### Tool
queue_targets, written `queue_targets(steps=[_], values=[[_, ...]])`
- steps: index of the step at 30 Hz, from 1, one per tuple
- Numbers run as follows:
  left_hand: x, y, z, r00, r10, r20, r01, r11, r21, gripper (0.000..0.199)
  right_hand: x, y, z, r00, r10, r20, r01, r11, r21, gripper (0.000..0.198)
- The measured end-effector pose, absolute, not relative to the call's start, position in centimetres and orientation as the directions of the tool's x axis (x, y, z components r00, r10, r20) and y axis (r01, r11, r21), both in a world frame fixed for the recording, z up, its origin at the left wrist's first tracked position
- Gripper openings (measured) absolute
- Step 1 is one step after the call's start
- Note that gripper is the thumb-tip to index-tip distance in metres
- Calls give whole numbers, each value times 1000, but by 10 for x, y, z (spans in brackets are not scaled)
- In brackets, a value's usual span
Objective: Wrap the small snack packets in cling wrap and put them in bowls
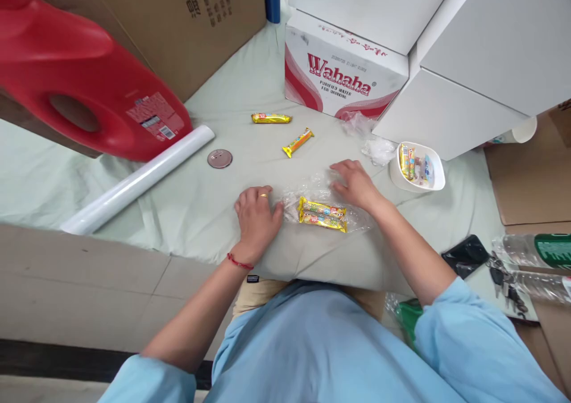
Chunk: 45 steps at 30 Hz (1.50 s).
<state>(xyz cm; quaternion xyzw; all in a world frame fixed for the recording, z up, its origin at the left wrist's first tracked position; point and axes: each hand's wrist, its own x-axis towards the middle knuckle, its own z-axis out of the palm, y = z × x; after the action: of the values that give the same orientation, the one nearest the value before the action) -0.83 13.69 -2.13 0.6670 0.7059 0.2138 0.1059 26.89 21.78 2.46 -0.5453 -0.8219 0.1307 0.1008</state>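
Two yellow snack packets [323, 214] lie side by side on a crinkled sheet of clear plastic wrap [357, 219] near the table's front edge. To their left, my left hand [257, 219] rests on the cloth, fingers slightly bent and thumb apart, close to the wrap's left edge. My right hand [355, 184] is at the wrap's upper right, its thumb and fingers apart over the plastic; nothing shows in its grasp. Farther back lie two loose packets, a yellow one [272, 118] and an orange-yellow one [298, 143].
A white roll [143, 178] lies left, beside a red jug [111, 87]. A round brownish disc [219, 158] is near its end. At right stands a white tub [404, 184] with packets inside; crumpled plastic [378, 151] lies beside it. A Wahaha carton [343, 72] and white boxes border the back.
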Motion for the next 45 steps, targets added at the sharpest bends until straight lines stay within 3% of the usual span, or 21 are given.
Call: queue_targets(steps=[3,9,14,16,19,23,28,32,36,42,45], values=[[-8,138,-23,-88,987,132,859,8,512,54,239,242,12,-436,895,-90,852,379,-362,67],[-2,147,-18,-84,992,90,801,13,599,80,222,266,11,-368,906,-207,772,174,-612,18],[3,167,-11,-69,998,0,729,50,683,100,227,261,26,-467,877,-115,613,227,-756,18],[3,175,-10,-37,998,-59,722,67,689,87,230,248,32,-514,856,-62,601,308,-737,21],[-1,183,-11,31,993,-112,728,55,683,51,235,216,40,-630,777,-21,611,479,-630,30],[-12,182,-18,62,996,-69,670,10,742,21,242,161,38,-725,681,-105,653,631,-419,38],[-33,173,-20,168,984,57,565,-143,813,20,252,116,28,-665,738,-118,740,628,-243,51],[-44,165,-10,256,967,-9,539,-135,832,34,257,105,22,-627,773,-93,769,597,-227,61],[-45,159,3,310,949,-54,482,-108,870,43,256,104,17,-617,784,-67,771,586,-249,59],[-50,148,11,289,950,-120,227,54,972,10,255,106,14,-606,795,-20,757,569,-320,55],[-47,145,8,153,954,-256,136,236,962,31,254,105,14,-594,804,-2,756,557,-344,54]])
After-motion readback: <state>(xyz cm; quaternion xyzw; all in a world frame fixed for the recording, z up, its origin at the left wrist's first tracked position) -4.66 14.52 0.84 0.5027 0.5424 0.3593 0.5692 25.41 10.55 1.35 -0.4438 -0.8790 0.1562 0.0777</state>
